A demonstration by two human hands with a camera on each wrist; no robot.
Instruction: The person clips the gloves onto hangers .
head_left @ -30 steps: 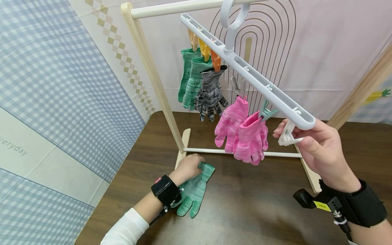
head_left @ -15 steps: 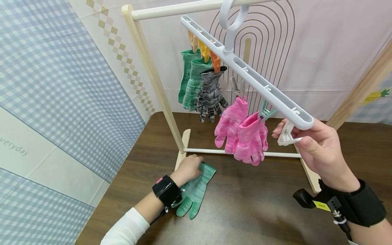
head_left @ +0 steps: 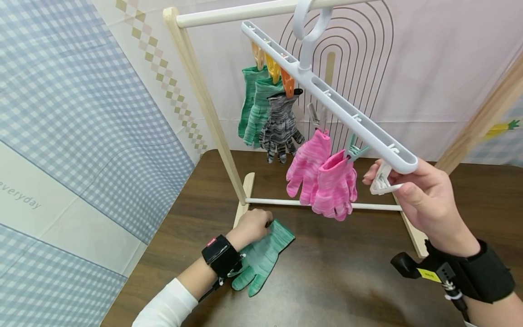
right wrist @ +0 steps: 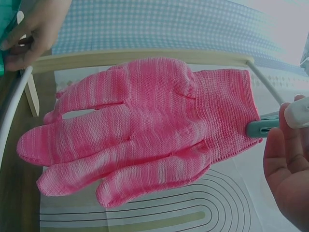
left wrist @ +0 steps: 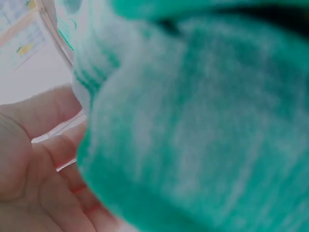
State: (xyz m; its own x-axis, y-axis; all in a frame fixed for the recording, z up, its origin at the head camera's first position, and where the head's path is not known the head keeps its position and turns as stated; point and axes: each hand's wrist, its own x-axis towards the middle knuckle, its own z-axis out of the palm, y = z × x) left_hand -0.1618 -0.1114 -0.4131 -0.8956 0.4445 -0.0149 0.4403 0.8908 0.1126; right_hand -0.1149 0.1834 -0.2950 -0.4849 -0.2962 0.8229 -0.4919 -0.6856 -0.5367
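My left hand pinches a mottled green knit glove low over the tabletop. Its cuff points right, away from the wrist, and the fingers of the glove point toward me. Close up in the left wrist view, the green fabric hides most of the fingertips. At the near end of a pale grey clip hanger, my right hand grips a white clothespin. Beside it a pink glove hangs from a teal clothespin, and a second pink glove hangs behind.
Farther along the hanger, two green gloves and a grey-black glove hang from beige, yellow and orange clothespins. The hanger hooks over the top bar of a wooden rack. A white lower bar crosses above the brown table.
My left hand has shifted slightly down, and the green glove has turned so its cuff swings to the right. My right hand stays almost still at the white clothespin.
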